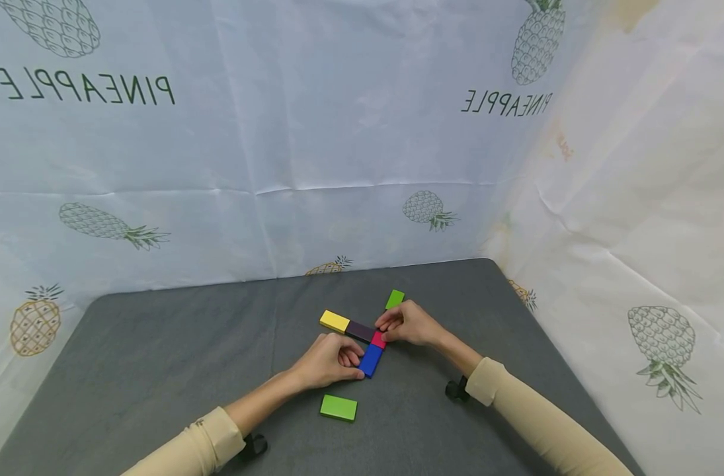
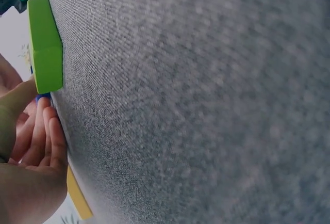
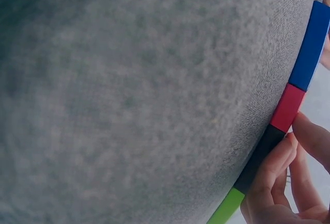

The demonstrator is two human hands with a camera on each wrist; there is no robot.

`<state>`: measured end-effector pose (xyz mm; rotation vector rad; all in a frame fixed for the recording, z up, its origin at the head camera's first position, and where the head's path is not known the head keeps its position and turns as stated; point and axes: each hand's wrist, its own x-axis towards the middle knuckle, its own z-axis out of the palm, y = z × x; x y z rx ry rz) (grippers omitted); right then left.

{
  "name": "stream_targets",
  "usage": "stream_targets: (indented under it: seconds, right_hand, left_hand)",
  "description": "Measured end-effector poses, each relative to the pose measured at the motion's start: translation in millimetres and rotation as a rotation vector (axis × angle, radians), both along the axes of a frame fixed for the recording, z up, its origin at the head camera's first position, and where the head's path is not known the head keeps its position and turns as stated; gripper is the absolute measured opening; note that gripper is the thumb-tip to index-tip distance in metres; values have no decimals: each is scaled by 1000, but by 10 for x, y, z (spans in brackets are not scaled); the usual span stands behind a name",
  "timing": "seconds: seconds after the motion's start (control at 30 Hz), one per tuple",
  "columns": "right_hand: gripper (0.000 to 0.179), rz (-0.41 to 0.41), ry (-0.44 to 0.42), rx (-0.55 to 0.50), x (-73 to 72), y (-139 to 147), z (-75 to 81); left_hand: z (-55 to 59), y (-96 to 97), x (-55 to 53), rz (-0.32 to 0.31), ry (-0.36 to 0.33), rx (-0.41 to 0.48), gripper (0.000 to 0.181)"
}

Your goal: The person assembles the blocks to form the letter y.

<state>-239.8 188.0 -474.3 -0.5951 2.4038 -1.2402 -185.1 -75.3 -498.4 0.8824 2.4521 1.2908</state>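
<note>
In the head view my left hand [image 1: 328,360] bends its fingers at the side of a blue block [image 1: 370,361], thumb at its near end. My right hand [image 1: 412,322] reaches over the row, thumb on the red block [image 3: 287,108] and index fingertip close by, above a black block [image 3: 260,157]. Beyond the blue block the row runs red, black, then green block [image 1: 395,299]. Branching left from the red block are another black block [image 1: 359,331] and a yellow block [image 1: 334,321]. The right fingers hide most of the row's black block in the head view.
A separate green block [image 1: 338,408] lies nearer the front, below the left hand. Everything rests on a grey cloth-covered table [image 1: 177,357]. A pineapple-print curtain [image 1: 338,132] hangs along the back and right side.
</note>
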Motion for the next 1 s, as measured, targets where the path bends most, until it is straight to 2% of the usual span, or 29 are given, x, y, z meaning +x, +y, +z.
stream_targets:
  seconds: [1.0]
  right_hand:
    - [23, -6, 6, 11, 0, -11, 0]
  left_hand:
    - [-19, 10, 30, 0, -14, 6, 31]
